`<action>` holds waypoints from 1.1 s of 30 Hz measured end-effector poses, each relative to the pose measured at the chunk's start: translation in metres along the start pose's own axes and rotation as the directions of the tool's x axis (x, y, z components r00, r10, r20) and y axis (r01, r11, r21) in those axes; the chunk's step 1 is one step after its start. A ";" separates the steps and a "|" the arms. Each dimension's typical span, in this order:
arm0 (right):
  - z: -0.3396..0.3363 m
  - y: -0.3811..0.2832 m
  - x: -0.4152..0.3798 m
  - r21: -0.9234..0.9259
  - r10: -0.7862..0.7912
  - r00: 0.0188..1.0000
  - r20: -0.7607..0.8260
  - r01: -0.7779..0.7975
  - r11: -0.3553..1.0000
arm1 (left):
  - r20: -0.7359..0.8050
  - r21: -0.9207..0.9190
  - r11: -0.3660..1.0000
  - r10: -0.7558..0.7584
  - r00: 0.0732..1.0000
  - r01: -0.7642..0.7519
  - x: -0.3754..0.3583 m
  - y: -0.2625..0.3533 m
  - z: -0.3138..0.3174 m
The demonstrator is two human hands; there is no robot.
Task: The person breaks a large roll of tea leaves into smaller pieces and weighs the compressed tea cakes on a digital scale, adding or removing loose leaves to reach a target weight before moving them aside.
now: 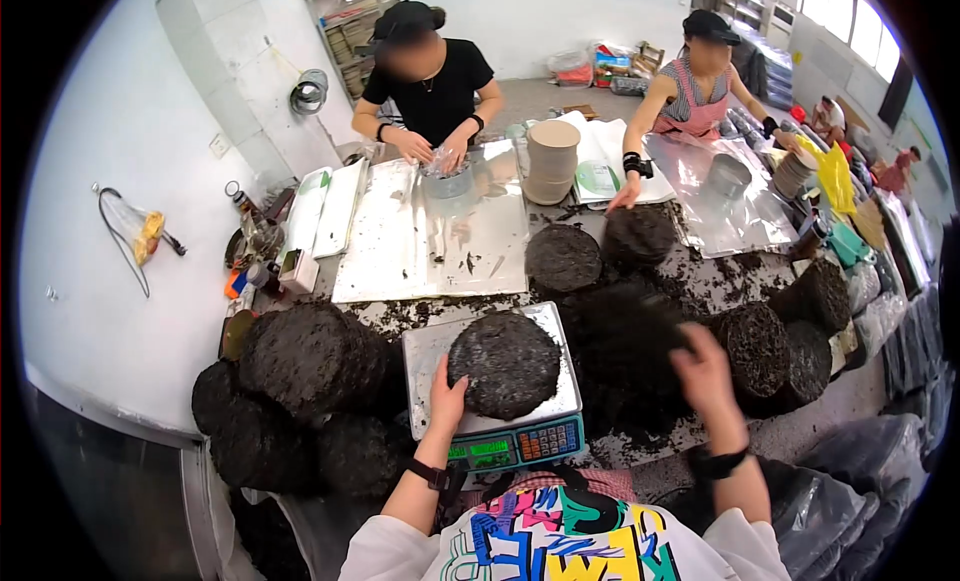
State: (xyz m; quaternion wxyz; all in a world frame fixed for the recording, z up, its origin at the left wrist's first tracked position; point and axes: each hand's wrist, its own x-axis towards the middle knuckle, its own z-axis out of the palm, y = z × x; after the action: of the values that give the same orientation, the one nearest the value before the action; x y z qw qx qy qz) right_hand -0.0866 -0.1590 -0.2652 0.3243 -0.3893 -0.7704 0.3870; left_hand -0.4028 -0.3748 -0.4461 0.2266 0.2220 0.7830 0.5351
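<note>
A round dark cake of pressed leaves (504, 365) lies on the metal plate of a digital scale (425, 356) whose green display is lit. My left hand (447, 393) touches the cake's left edge, with the thumb on its rim. To the right, my right hand (703, 366) is raised beside a heap of loose dark material (630, 351), its fingers spread and somewhat blurred. The heap is smeared by motion near that hand.
Stacked dark cakes (305, 356) rise left of the scale, and more (755, 351) stand at the right. Across the table, one person handles a clear container (450, 189); another person's hand (625, 193) touches a dark cake (638, 234).
</note>
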 end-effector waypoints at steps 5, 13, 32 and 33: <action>0.155 0.002 -0.031 -0.167 -0.597 0.634 0.492 0.742 0.650 | -0.030 -0.138 0.990 0.018 0.999 -0.022 -0.008 0.003 -0.011; 0.120 0.109 0.001 -0.496 -0.198 0.947 0.254 0.303 0.814 | -0.295 -0.039 0.999 0.023 0.955 -0.036 -0.099 -0.013 -0.098; 0.081 0.172 0.033 -0.240 -0.122 0.992 -0.031 0.111 0.964 | -0.073 -0.148 0.988 0.033 0.997 -0.043 -0.064 -0.004 -0.071; 0.082 0.149 0.032 -0.131 -0.072 0.997 -0.040 0.066 0.989 | -0.059 -0.108 0.994 0.024 0.998 -0.030 -0.057 0.001 -0.063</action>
State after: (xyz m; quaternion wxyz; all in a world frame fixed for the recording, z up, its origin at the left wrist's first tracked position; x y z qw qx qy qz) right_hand -0.1160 -0.1006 -0.4257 0.3286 -0.3912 -0.7994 0.3162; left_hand -0.3944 -0.4548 -0.4183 0.2084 0.2043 0.7560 0.5860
